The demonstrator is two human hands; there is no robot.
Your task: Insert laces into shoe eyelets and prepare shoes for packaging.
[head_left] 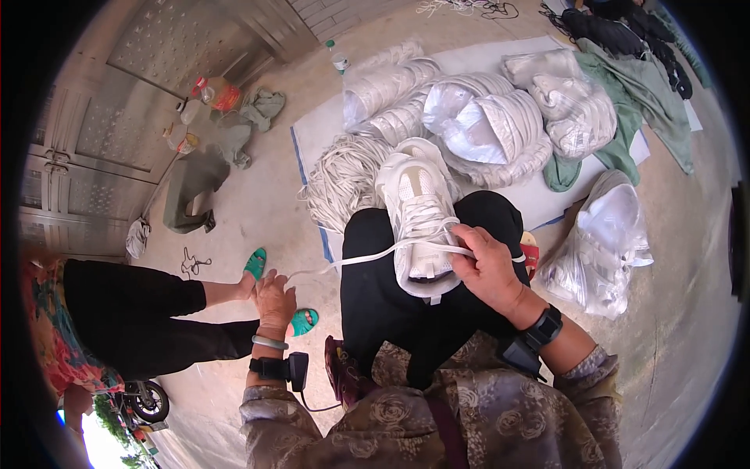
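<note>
The work in hand looks to be lacing: a pale sneaker rests on the lap of the seated person, toe pointing away, with its opening toward the body and white lace crossed over the tongue. The left hand is out to the side, well apart from the shoe, its fingertips pinching a long flat lace that stretches back across the thigh. The right hand is at the upper eyelets, thumb and forefinger closed on the lace beside the tongue. The step seems to be drawing the free length through; the next move likely calls for a steady, even pull while the right fingers keep the upper rows from slackening. A loose heap of laces lies just beyond the left knee.
</note>
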